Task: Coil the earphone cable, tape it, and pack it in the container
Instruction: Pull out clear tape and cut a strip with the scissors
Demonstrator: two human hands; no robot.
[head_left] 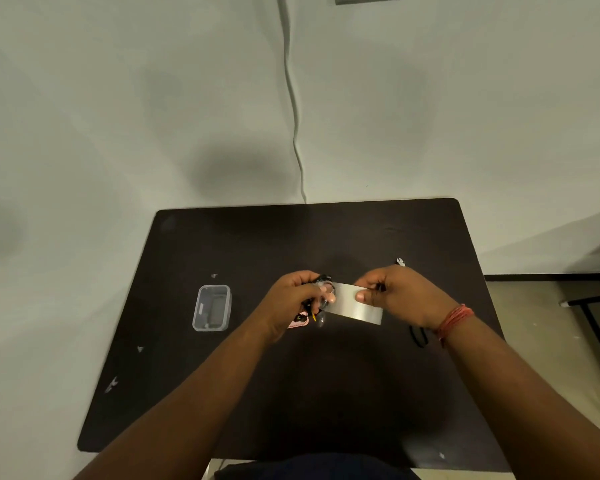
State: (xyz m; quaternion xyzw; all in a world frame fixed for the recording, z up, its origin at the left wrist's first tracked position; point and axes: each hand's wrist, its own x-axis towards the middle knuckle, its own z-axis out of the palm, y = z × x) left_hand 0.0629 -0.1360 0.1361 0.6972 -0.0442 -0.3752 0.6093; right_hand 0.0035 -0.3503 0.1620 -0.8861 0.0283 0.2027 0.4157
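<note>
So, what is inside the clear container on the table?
The clear container has no lid on and sits left of both hands. Through it shows mostly the dark table; a pale label and a dark patch are visible, too blurred to identify.

Earphone cable (321,280) mostly behind left hand (291,299)

Your two hands meet above the middle of the dark table (222,393), the left hand (291,299) and right hand (395,296) joined by a stretched strip of tape (354,304) that bars the gap between them. To your left, the clear container (211,308) stands apart from the hands, with bare tabletop between. A black cord (418,336) lies just beside your right wrist. Small white scraps (111,384) dot the left edge. The far half of the table lies open up to the wall (118,116).
</note>
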